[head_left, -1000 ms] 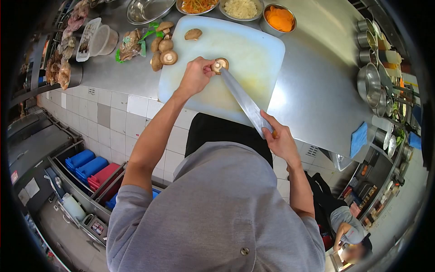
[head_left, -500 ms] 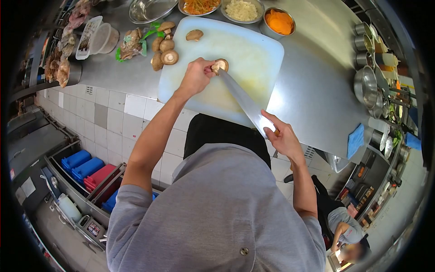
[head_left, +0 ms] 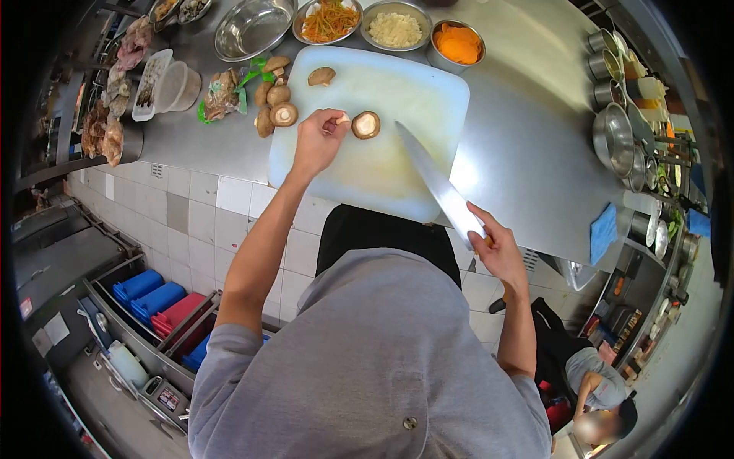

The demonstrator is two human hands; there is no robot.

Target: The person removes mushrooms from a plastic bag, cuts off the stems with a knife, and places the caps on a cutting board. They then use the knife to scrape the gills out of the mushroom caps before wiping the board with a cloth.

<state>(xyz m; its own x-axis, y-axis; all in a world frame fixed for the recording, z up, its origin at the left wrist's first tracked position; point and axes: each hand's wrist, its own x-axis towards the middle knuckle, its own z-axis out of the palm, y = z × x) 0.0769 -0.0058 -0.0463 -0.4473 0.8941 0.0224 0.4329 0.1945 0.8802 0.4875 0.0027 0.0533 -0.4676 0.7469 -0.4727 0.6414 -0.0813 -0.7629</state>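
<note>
A mushroom cap (head_left: 366, 125) lies underside up on the white cutting board (head_left: 413, 84). Just left of it, my left hand (head_left: 319, 141) pinches a small pale mushroom stem (head_left: 342, 119). My right hand (head_left: 495, 246) grips the handle of a large knife (head_left: 437, 182), whose blade slants over the board's right part with the tip right of the cap. Another brown mushroom (head_left: 321, 76) rests near the board's upper left. Several whole mushrooms (head_left: 278, 95) are heaped at the board's left edge.
Behind the board stand an empty metal bowl (head_left: 254, 29) and bowls of shredded vegetables (head_left: 329, 23), chopped white pieces (head_left: 394, 30) and orange slices (head_left: 458, 44). Bagged mushrooms (head_left: 222, 96) and plastic tubs (head_left: 177, 86) are at left, a blue cloth (head_left: 603, 234) at right. Another person (head_left: 595, 380) is at lower right.
My left hand has let go of the cap and moved left with the stem. The knife has drawn away to the right, off the mushroom.
</note>
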